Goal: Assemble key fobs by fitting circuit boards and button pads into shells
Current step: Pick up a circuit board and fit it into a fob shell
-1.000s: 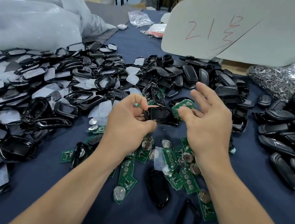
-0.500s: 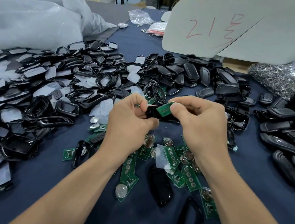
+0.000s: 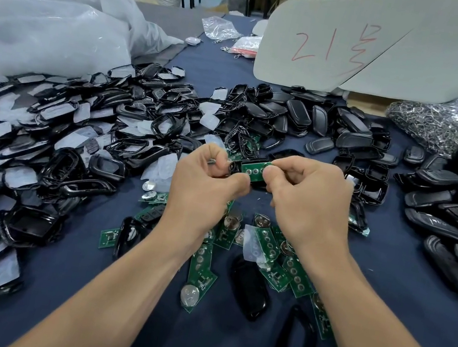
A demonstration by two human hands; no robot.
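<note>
Circuit board [image 3: 254, 168], green, lay against a black shell [image 3: 233, 168], both held over the table [image 3: 381, 305], well in front of the white sign [image 3: 364, 47]. Left hand [image 3: 204, 187]: grip pinching the shell's left end, fingers curled. Right hand [image 3: 308, 198]: grip pinching board and shell at the right end. Loose boards [image 3: 268, 258] lay on the table further from the sign, under the wrists. Black frames [image 3: 77, 132] were heaped to the front-left of the sign.

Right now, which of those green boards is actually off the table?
The green board that the right hand pinches against the black shell held in the left hand. The other boards lie loose on the blue cloth below.
</note>
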